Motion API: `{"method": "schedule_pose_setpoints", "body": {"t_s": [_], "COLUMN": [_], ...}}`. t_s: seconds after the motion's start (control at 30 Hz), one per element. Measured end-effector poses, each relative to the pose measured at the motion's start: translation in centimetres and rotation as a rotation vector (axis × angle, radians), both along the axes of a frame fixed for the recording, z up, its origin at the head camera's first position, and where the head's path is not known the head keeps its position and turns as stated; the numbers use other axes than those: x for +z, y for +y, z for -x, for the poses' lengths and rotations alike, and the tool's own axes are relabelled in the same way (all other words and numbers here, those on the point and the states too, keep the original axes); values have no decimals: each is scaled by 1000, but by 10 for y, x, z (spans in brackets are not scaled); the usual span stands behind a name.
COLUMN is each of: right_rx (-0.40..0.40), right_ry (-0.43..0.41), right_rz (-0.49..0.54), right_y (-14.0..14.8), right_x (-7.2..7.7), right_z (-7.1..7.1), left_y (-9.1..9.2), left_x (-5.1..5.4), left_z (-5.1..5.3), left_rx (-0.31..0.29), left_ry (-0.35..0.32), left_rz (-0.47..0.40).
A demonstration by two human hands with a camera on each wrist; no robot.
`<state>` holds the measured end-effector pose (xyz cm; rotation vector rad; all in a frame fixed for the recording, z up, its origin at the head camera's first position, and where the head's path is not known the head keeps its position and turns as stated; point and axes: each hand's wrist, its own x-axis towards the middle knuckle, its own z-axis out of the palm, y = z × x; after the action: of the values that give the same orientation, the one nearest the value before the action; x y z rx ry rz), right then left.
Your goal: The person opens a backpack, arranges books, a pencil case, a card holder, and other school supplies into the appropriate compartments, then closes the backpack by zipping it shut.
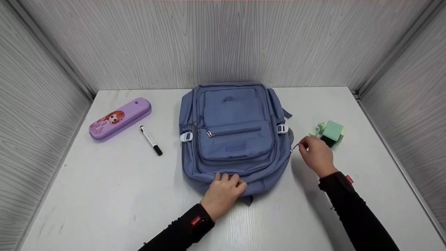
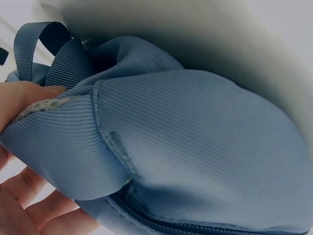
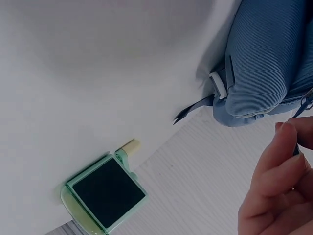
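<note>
A blue backpack (image 1: 233,139) lies on the white table, its front pocket facing up. My left hand (image 1: 222,195) grips the backpack's near edge; in the left wrist view, the thumb lies over the blue fabric (image 2: 195,132) and the other fingers (image 2: 54,210) are beneath it. At the bag's right side my right hand (image 1: 317,155) pinches the end of a zipper pull (image 1: 294,147) between thumb and fingertips. The right wrist view shows that hand (image 3: 283,186) beside the backpack (image 3: 264,54), holding the dark pull cord (image 3: 301,109).
A purple pencil case (image 1: 120,119) and a white marker (image 1: 151,140) with a black cap lie left of the backpack. Just beyond my right hand stands a small green device (image 1: 332,131) with a black face. Wood-grain panels (image 1: 230,42) border the white table (image 1: 104,195).
</note>
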<state>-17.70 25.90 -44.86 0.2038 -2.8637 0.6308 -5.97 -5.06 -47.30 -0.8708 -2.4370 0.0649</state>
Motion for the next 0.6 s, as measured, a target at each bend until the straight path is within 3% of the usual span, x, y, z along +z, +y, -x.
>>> {"method": "schedule_pose_setpoints", "body": {"t_s": [0.33,0.6], "right_rx": [-13,-84], "right_ry": [31,-57], "right_rz": [-49,-17], "right_y": [-10,-17], "right_x": [-6,-13], "right_z": [42,66], "left_y": [-6,-10], "left_x": [-3,-1], "left_z": [1,2], "left_rx": [-38,-58], "left_ry": [27,-14], "left_rz": [-30,-30]}}
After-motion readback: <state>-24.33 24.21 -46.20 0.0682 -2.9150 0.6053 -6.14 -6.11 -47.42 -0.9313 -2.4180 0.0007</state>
